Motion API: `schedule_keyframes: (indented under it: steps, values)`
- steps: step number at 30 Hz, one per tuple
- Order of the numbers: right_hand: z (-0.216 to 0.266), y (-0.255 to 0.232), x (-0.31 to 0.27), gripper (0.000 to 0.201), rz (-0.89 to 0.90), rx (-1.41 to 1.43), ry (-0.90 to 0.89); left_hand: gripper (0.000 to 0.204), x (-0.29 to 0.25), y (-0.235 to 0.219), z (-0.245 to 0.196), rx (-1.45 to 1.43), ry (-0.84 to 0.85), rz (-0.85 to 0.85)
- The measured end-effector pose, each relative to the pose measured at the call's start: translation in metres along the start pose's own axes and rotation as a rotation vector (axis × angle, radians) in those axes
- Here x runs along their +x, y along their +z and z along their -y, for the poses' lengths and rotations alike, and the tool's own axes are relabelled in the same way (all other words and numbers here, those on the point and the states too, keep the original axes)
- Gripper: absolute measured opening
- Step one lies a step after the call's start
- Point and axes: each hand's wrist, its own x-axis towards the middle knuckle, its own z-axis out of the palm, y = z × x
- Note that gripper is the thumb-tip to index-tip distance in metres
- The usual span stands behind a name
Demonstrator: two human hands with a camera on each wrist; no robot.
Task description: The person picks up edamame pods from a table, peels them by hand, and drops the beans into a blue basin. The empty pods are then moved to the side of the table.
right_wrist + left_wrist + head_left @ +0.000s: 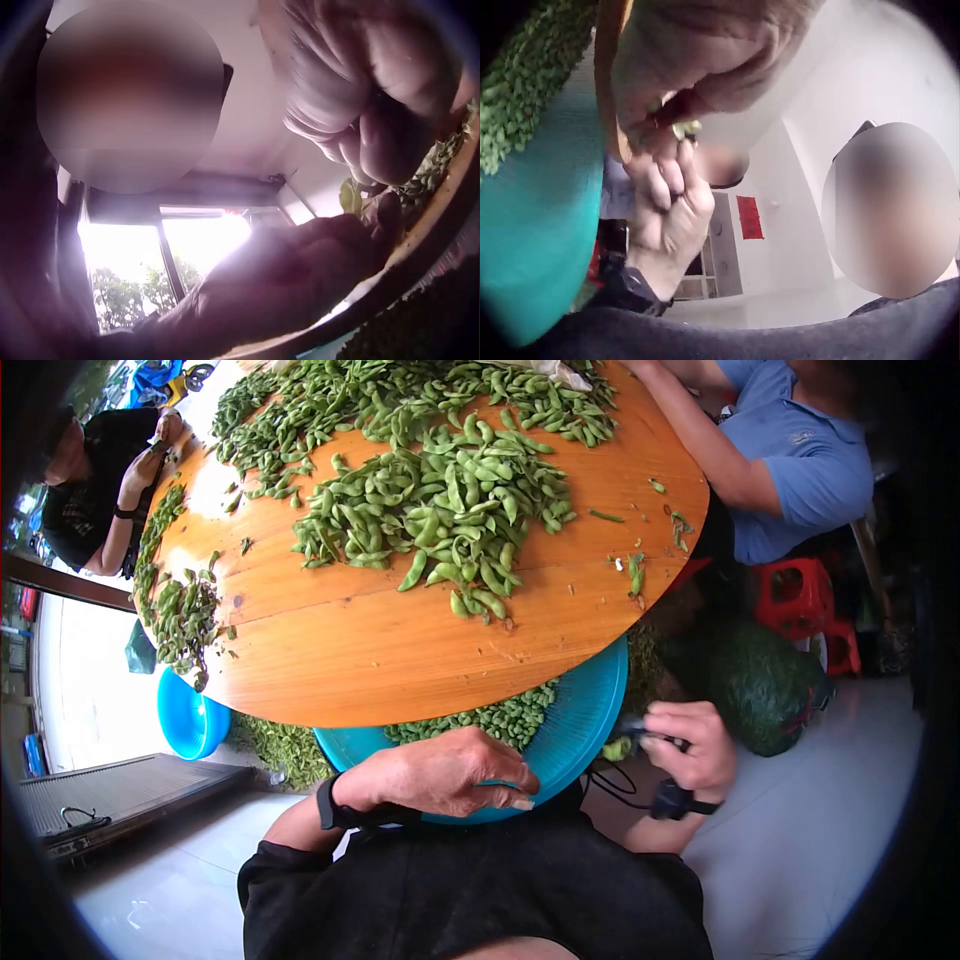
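Note:
Over the near rim of a teal basket [585, 710], the left hand [440, 775] hangs palm down, fingers bent and thumb drawn toward them. Whether it pinches something I cannot tell; a pale green bit [667, 97] shows by its fingers in the left wrist view. Out to the right of the basket, the right hand [692, 748] pinches a green bean pod [617, 748], with a dark blurred thing beside it at the fingertips. The pod [350, 196] also shows below the right fingers in the right wrist view. Shelled green beans [490, 720] lie in the basket.
A round wooden table [380, 650] overhangs the basket, bearing heaps of pods [440, 500]. Two other people sit around it, left and right. Beyond the right hand are a full green net bag [765, 685] and red stools [795, 595]. A blue basin [190, 715] stands left.

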Motion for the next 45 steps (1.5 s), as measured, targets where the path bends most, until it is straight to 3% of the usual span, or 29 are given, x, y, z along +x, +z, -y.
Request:
schedule_keyframes:
  steps: [1,3,4,5,7,14,17,19,21,23,27,29,31,38,40,45]
  values:
    - [0.001,-0.009,-0.012,0.012,0.027,-0.016,0.068,0.020,-0.003,-0.006,-0.001,0.138,-0.003,-0.082]
    - [0.000,-0.014,-0.027,0.015,-0.196,-0.054,0.359,0.023,-0.003,-0.020,-0.004,0.416,-0.010,-0.249]
    - [-0.008,-0.014,-0.030,0.017,-0.248,-0.158,0.398,0.026,0.001,-0.028,-0.007,0.559,-0.011,-0.399]
    - [-0.012,-0.011,-0.029,0.017,-0.251,-0.159,0.396,0.029,0.001,-0.033,-0.001,0.757,-0.116,-0.551]
    - [-0.016,-0.002,-0.023,0.019,-0.411,-0.067,0.396,0.030,0.005,-0.050,0.009,0.964,-0.185,-0.623]
    - [-0.006,0.033,0.021,0.014,-0.267,-0.035,0.177,0.030,0.014,-0.054,0.024,1.125,-0.228,-0.721]
    - [0.001,0.052,0.037,0.015,-0.262,0.004,0.062,0.027,0.009,-0.051,0.018,1.068,-0.299,-0.804]
    - [0.012,0.065,0.049,0.016,-0.258,0.063,0.031,0.024,0.002,-0.047,0.012,0.538,-0.326,-0.824]
    - [0.015,0.084,0.059,0.017,-0.309,0.153,-0.008,0.017,0.000,-0.032,0.016,0.402,-0.249,-0.866]
    - [0.016,0.098,0.067,0.019,-0.305,0.236,-0.017,0.011,-0.001,-0.020,0.012,-0.166,-0.260,-0.826]
    - [0.013,0.115,0.080,0.021,-0.308,0.365,0.018,0.011,0.006,-0.007,0.023,-0.189,-0.120,-0.929]
    - [0.019,0.115,0.083,0.021,-0.312,0.378,0.090,0.009,0.007,-0.008,0.014,-0.250,-0.166,-0.940]
    - [0.024,0.115,0.085,0.019,-0.325,0.594,0.216,0.009,0.006,-0.010,0.010,-0.346,-0.220,-0.881]
    - [0.018,0.110,0.088,0.020,-0.293,0.662,0.147,0.008,0.009,-0.007,0.013,-0.267,-0.171,-0.879]
    - [0.019,0.105,0.092,0.020,-0.257,0.685,0.165,0.009,0.011,-0.009,0.014,-0.120,-0.128,-0.891]
    - [0.025,0.094,0.097,0.020,-0.224,0.717,0.130,0.013,0.016,-0.016,0.010,-0.131,-0.104,-0.937]
